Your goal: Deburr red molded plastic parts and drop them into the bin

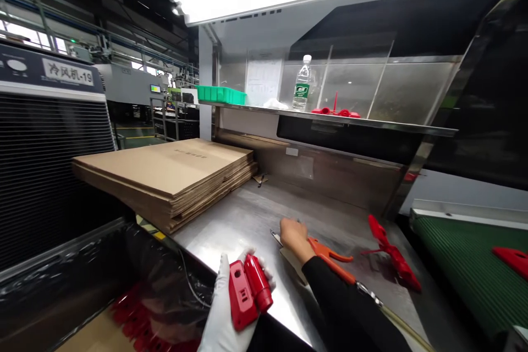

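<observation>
My left hand (225,308), in a white glove, holds two glossy red plastic parts. One is a flat housing piece (242,294) with holes and slots; beside it lies a rounded, tube-like piece (258,281). My bare right hand (295,237) is low over the metal table with its fingers curled. What they grip is hidden. A pointed metal tip (276,237) shows just left of those fingers. Next to the right wrist lies an orange air tool (332,261) with a lever and hose, partly behind the black sleeve. A piece of cardboard (293,265) is under the wrist.
Flat cardboard sheets (181,168) are stacked at left. Below them, a black-lined bin (165,264) contains red parts. A red moulding (394,253) lies at the table's right, near a green conveyor (462,258). The shelf (379,126) carries a bottle (302,85) and green tray (221,94).
</observation>
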Motion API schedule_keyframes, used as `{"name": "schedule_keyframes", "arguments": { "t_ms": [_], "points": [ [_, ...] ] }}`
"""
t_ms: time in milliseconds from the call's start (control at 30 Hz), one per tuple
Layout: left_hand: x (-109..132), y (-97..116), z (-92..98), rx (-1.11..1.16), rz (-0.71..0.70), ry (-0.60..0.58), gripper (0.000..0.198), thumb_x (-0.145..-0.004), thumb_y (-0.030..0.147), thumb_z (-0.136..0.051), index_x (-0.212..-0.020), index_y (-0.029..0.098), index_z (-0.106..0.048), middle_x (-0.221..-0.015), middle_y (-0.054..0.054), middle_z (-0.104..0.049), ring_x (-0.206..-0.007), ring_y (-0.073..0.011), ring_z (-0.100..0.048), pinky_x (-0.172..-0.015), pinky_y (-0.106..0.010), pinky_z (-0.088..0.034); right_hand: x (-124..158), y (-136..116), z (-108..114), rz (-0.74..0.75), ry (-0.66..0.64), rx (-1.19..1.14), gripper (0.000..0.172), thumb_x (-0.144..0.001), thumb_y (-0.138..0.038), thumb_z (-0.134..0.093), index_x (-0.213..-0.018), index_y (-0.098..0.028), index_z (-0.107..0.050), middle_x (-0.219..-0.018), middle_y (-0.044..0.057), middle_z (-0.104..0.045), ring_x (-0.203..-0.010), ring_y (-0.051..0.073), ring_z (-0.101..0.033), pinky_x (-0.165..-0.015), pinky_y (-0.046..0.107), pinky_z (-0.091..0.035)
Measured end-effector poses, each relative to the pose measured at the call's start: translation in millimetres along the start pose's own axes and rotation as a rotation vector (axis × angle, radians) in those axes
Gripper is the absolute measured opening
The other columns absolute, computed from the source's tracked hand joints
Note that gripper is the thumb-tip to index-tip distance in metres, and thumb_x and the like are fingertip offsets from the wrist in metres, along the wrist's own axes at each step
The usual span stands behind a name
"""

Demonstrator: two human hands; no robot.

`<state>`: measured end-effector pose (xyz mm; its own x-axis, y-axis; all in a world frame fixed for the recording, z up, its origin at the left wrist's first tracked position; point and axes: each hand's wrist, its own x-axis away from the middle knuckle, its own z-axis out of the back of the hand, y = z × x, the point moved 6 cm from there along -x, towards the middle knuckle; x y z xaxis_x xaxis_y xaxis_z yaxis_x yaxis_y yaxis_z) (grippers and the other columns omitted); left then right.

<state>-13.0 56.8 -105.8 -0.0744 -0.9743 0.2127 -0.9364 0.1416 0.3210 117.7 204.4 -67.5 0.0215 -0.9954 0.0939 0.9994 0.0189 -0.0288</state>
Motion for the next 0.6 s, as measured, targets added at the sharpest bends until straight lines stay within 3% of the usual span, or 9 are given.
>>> {"name": "schedule_keyframes", "arguments": {
  "t_ms": [100, 233, 300, 400, 500, 600],
  "points": [
    [1.4, -8.1, 0.7, 0.002, 0.051, 0.001, 0.04, -0.093, 0.05, -0.054, -0.121, 0.021, -0.059, -0.085, -0.01, -0.07, -0.069, -0.0242, -0.068, -0.064, -0.04, -0.057, 8.9, -0.1, 0.1, -0.009, 0.069, -0.011, 0.028, -0.097, -0.038, -0.062, -0.113, -0.015, -0.064, -0.118, 0.008, -0.065, -0.11, 0.024, -0.062, -0.099, 0.049, -0.05],
    [11.6, -12.6, -5.5, -0.011, 0.091, -0.063, 0.051, -0.092, 0.059, -0.05, -0.126, 0.022, -0.056, -0.09, -0.01, -0.071, -0.073, -0.0262, -0.068, -0.062, -0.042, -0.056, 3.2, -3.9, -3.2, -0.002, 0.032, -0.1, 0.026, -0.094, -0.037, -0.068, -0.107, -0.015, -0.065, -0.11, 0.006, -0.067, -0.1, 0.022, -0.065, -0.089, 0.043, -0.055],
    [18.4, -12.1, -10.7, 0.006, 0.112, -0.098, 0.047, -0.092, 0.054, -0.055, -0.124, 0.02, -0.059, -0.092, -0.01, -0.071, -0.076, -0.0255, -0.069, -0.067, -0.042, -0.056, -4.8, -3.7, 1.5, -0.019, 0.062, -0.175, 0.024, -0.094, -0.035, -0.067, -0.107, -0.015, -0.065, -0.108, 0.006, -0.067, -0.097, 0.021, -0.066, -0.086, 0.041, -0.056],
    [27.4, -9.6, -16.9, 0.085, 0.172, -0.105, 0.034, -0.092, 0.04, -0.061, -0.117, 0.018, -0.065, -0.091, -0.009, -0.071, -0.077, -0.022, -0.069, -0.074, -0.04, -0.057, -6.5, 0.7, 21.2, 0.01, 0.211, -0.344, 0.025, -0.098, -0.037, -0.062, -0.108, -0.015, -0.064, -0.105, 0.006, -0.066, -0.094, 0.02, -0.066, -0.085, 0.04, -0.056],
    [32.7, -4.3, -19.4, 0.196, 0.206, -0.076, 0.025, -0.094, 0.032, -0.059, -0.112, 0.018, -0.067, -0.091, -0.009, -0.07, -0.076, -0.0184, -0.068, -0.076, -0.037, -0.058, 23.8, 11.1, 47.1, 0.15, 0.392, -0.566, 0.031, -0.106, -0.04, -0.043, -0.111, -0.014, -0.06, -0.1, 0.005, -0.065, -0.089, 0.017, -0.065, -0.082, 0.037, -0.055],
    [34.4, 0.5, -19.3, 0.267, 0.175, -0.059, 0.02, -0.095, 0.022, -0.053, -0.108, 0.017, -0.068, -0.088, -0.007, -0.068, -0.072, -0.0162, -0.065, -0.072, -0.034, -0.058, 88.0, 26.4, 58.3, 0.314, 0.445, -0.738, 0.048, -0.109, -0.041, -0.016, -0.119, -0.014, -0.055, -0.094, 0.006, -0.065, -0.082, 0.016, -0.065, -0.074, 0.028, -0.054]
  ]
}}
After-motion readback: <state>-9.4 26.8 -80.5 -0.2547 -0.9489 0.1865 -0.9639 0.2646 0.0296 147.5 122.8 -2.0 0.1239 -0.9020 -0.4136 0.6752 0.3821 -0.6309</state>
